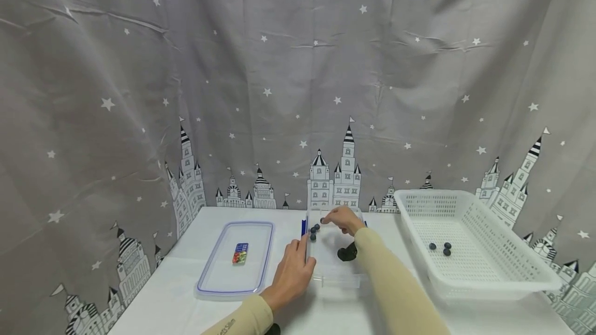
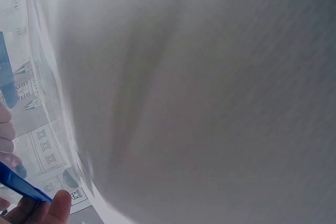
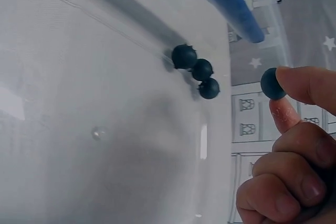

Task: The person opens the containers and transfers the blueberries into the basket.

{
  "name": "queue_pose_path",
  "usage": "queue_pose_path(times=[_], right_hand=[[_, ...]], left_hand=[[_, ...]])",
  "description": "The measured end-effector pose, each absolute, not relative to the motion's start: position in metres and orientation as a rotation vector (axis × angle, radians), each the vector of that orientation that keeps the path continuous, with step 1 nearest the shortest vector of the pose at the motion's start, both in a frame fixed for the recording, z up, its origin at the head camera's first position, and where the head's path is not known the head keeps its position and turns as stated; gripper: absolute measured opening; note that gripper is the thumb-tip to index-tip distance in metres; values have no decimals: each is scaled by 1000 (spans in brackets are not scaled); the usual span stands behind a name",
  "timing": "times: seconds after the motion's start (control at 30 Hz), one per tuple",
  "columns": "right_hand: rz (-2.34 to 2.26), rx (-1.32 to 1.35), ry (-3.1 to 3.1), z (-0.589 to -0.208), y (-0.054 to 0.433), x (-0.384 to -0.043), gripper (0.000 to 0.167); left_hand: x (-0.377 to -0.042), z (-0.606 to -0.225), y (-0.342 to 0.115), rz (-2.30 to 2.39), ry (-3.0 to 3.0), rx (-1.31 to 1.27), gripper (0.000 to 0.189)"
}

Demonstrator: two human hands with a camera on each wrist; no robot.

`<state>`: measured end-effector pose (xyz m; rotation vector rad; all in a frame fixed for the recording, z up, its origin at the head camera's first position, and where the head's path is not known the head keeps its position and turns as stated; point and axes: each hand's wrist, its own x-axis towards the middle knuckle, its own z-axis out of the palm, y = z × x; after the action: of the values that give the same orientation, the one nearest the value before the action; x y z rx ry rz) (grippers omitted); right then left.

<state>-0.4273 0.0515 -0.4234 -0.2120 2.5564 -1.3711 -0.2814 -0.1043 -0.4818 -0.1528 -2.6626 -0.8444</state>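
A clear plastic container [image 1: 342,282] with blue side latches stands on the table. My left hand [image 1: 292,270] grips its left wall, and in the left wrist view the fingertips [image 2: 60,206] lie beside a blue latch [image 2: 23,186]. Between thumb and index finger my right hand [image 1: 343,218] pinches a blueberry [image 3: 272,83] above the container, the other fingers curled in. Three more blueberries [image 3: 201,70] touch one another in a row on the container floor, near its left side in the head view.
Right of the container stands a white perforated basket [image 1: 503,288] holding three blueberries [image 1: 447,248]. A clear lid with a blue seal [image 1: 233,286] and a colourful label lies to the left. Behind the table [image 1: 186,273] hangs a grey patterned curtain [image 1: 279,66].
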Motion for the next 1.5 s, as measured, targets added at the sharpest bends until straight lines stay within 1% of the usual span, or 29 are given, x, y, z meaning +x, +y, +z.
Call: queue_pose_path(times=[0.17,0.47,0.67,0.83,1.13,1.4,1.5], right_hand=[[-1387,-235,2525,-414,57,-429,35],[-1355,-258,2533,-402,68,-425,37],[-1339,-283,2558,-393,80,-425,41],[-1349,-292,2545,-385,90,-426,37],[-1358,-335,2529,-375,113,-428,45],[-1393,-358,2511,-363,135,-423,42],[-1391,-364,2523,-360,143,-421,45]], left_hand=[[-282,-481,-104,-844,-2650,-154,62],[-282,-483,-105,-852,-2651,-154,62],[-281,-483,-105,-854,-2630,-162,62],[-281,-483,-105,-852,-2620,-159,62],[-281,-485,-105,-860,-2620,-160,62],[-281,-485,-106,-860,-2620,-158,63],[-281,-485,-106,-862,-2621,-163,63]])
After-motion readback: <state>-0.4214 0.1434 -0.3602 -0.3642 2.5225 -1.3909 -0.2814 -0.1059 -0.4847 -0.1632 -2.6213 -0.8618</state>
